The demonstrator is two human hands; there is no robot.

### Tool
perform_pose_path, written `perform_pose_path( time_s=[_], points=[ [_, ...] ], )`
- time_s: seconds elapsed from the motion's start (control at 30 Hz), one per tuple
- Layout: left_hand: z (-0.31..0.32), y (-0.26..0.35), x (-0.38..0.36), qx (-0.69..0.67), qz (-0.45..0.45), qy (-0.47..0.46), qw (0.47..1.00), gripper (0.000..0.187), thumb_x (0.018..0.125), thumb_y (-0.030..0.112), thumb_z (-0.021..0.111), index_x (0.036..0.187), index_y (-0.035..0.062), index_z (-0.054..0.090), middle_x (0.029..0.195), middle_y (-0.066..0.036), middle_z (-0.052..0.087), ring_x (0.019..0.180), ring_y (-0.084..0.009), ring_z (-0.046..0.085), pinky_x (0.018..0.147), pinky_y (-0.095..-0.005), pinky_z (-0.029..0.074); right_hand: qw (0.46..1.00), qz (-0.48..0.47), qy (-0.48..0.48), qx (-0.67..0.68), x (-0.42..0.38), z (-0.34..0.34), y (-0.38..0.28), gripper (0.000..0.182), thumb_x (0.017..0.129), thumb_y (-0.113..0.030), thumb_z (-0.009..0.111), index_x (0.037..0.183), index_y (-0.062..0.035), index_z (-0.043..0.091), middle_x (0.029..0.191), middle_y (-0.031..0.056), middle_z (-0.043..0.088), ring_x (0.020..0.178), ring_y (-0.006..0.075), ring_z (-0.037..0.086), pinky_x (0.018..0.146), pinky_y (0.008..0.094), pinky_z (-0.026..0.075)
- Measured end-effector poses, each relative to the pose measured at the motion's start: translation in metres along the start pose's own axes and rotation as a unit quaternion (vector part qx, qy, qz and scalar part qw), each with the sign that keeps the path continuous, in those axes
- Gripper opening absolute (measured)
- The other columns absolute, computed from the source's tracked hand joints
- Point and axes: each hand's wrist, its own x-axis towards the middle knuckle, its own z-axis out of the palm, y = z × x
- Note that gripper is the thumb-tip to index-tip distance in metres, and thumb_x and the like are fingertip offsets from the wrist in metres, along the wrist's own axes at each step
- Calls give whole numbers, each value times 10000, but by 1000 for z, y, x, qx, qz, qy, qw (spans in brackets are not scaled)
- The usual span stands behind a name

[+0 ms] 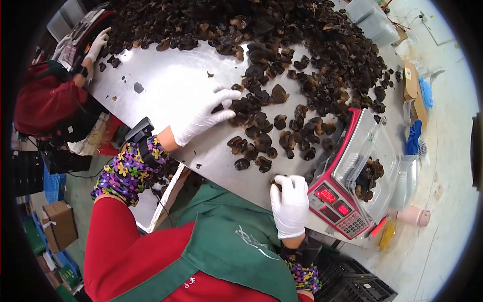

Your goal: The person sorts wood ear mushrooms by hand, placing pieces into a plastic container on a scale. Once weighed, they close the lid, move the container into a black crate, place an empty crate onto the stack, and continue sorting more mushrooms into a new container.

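My left hand (207, 115), in a white glove, reaches over the metal table with its fingers apart, its fingertips beside a cluster of dark, curled fungus pieces (246, 108). Near the table's front edge, my gloved right hand (290, 205) has its fingers curled over a small dark piece (276, 179), mostly hidden under them. Just right of it stands a red scale (338, 209) with lit red digits. A clear plastic container (352, 166) holding dark pieces (370, 176) rests on the scale.
A large heap of fungus pieces (282, 25) covers the table's far side. At the upper left, a co-worker's gloved hand (96, 45) is near another scale (75, 38). Clear tubs (372, 22) stand at the upper right. A white bin (166, 201) sits below the table's edge.
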Motion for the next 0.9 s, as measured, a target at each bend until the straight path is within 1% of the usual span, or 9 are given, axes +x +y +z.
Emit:
perform_pose_path(
  time_s=[0.03, 0.23, 0.33, 0.37, 0.43, 0.47, 0.53, 0.67, 0.9],
  points=[
    [5, 5, -4, 16, -14, -40, 999, 402, 881, 163, 760, 1261, 109, 643, 1201, -76, 655, 1056, -238, 641, 939, -332, 507, 1000, -13, 18, -11, 4, 2, -3, 296, 813, -108, 753, 1095, -76, 671, 1105, 139, 602, 990, 337, 599, 833, 420, 511],
    [20, 11, -23, 6, -50, -52, 997, 298, 897, 143, 738, 1178, 88, 658, 1059, -70, 666, 970, -211, 642, 879, -326, 511, 996, -68, 46, -28, 7, 34, 4, 392, 813, -103, 735, 1197, -70, 662, 1209, 160, 576, 1066, 377, 553, 928, 468, 487],
    [-2, 19, -26, -126, -200, -9, 972, 173, 912, 95, 693, 1078, 72, 647, 954, -33, 613, 908, -133, 552, 835, -294, 469, 997, -34, 60, 23, 1, 40, 16, 335, 803, 1, 676, 1130, -67, 663, 1129, 156, 582, 1043, 364, 560, 895, 443, 499],
    [-6, 9, -29, -126, -153, 15, 980, 188, 894, 108, 712, 1063, 70, 641, 957, -44, 617, 890, -148, 554, 838, -299, 468, 997, -33, 58, 24, 4, 35, 13, 335, 803, 1, 676, 1130, -67, 663, 1129, 156, 582, 1043, 364, 560, 895, 443, 499],
    [-16, 8, -27, 60, -38, 96, 993, 231, 840, 152, 756, 1039, 79, 663, 959, -60, 667, 906, -181, 630, 842, -301, 504, 996, -32, 77, 11, 14, 27, 8, 299, 787, 24, 657, 1072, -67, 657, 1082, 147, 577, 1000, 357, 568, 855, 441, 503],
    [-17, 5, -27, 60, -38, 95, 993, 231, 840, 152, 756, 1039, 79, 663, 959, -60, 667, 906, -181, 630, 842, -301, 504, 994, -45, 94, 11, 20, 23, 9, 292, 780, 32, 643, 1053, -72, 654, 1047, 134, 576, 962, 349, 573, 821, 439, 502],
    [-17, -1, -29, 6, -155, -8, 988, 219, 806, 129, 742, 1004, 91, 656, 1007, -75, 687, 914, -215, 651, 841, -320, 521, 994, -49, 96, 13, 34, 14, 10, 266, 788, 25, 626, 1031, -78, 655, 1026, 129, 580, 948, 341, 575, 804, 438, 501],
    [-13, 18, -32, 20, -69, 60, 996, 345, 860, 66, 666, 1205, 89, 666, 1026, -107, 666, 973, -237, 638, 876, -344, 513, 995, -66, 76, -3, 49, 2, 11, 261, 812, 3, 619, 1052, -93, 655, 982, 123, 575, 903, 332, 582, 761, 432, 502],
    [-17, 35, -31, -15, -70, -92, 993, 210, 857, 122, 709, 1066, 104, 727, 1050, -85, 655, 969, -237, 645, 859, -332, 521, 997, -59, 26, -49, 36, 23, 4, 319, 873, -248, 730, 1171, -175, 644, 870, 67, 566, 763, 258, 612, 614, 371, 528]
  ],
)
